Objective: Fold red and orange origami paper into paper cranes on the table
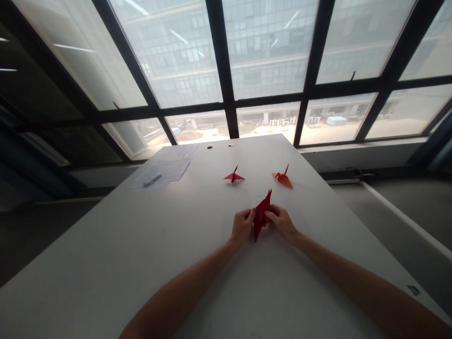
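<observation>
A folded piece of red origami paper (261,214), long and pointed at both ends, is held just above the white table between my two hands. My left hand (242,225) pinches its left edge, with thumb and fingers closed. On the other side my right hand (282,222) grips it, thumb on the near face and fingers behind, partly hidden. Beyond my hands stand two finished-looking paper cranes: a red crane (233,176) slightly to the left and an orange crane (282,178) to the right.
The white table (141,263) reaches to a wall of dark-framed windows. Paper sheets (176,167) lie at its far left, with a whitish tube-like object (152,179) on them. A round hole (209,147) shows near the far edge, and a small dark mark (413,289) at the right.
</observation>
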Motion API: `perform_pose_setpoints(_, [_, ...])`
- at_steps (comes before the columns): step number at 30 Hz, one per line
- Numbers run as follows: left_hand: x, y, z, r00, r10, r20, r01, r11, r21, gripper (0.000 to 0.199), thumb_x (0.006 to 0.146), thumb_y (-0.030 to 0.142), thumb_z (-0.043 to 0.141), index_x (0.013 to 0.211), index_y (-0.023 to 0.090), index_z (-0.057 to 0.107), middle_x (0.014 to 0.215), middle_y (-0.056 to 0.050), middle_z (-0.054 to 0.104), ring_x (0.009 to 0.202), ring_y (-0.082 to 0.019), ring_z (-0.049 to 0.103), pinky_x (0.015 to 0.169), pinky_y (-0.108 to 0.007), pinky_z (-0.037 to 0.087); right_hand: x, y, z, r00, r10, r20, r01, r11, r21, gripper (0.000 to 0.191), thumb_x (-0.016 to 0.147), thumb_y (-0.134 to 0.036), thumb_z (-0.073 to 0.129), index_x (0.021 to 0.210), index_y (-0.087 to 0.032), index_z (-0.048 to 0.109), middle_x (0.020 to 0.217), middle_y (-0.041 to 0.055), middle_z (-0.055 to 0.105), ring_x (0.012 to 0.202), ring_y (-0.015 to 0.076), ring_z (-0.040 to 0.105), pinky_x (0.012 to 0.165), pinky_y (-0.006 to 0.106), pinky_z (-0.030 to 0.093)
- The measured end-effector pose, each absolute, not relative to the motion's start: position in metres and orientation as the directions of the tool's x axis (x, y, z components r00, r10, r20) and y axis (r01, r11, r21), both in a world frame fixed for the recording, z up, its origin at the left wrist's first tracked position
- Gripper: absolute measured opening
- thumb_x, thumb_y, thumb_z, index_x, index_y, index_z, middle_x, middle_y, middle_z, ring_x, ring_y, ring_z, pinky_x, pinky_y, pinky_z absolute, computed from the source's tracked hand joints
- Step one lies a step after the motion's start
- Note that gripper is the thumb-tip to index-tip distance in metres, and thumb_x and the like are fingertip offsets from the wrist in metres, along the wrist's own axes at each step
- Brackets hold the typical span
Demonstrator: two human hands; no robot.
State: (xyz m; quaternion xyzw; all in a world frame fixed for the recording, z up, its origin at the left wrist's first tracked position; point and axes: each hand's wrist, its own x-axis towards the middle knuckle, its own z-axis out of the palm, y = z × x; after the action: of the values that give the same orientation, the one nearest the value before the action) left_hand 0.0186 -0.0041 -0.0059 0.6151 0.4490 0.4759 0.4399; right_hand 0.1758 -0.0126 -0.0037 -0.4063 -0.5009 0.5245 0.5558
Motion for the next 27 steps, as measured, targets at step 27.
perform_pose_setpoints(27, [0.0209, -0.0023, -0.0055, 0.32, 0.947, 0.003, -0.33, 0.108, 0.938, 0.035, 0.078, 0.048, 0.071, 0.082, 0.013, 0.067, 0.09, -0.009, 0.07, 0.077, -0.017, 0.065, 0.071, -0.03, 0.053, 0.1764, -0.0135, -0.0082, 0.111, 0.987, 0.112, -0.172, 0.13, -0.976, 0.024, 0.069, -0.033, 0.072, 0.085, -0.015, 0.074, 0.082, 0.0084, 0.075, 0.074, 0.0231, 0.068, 0.071, 0.037, 0.056])
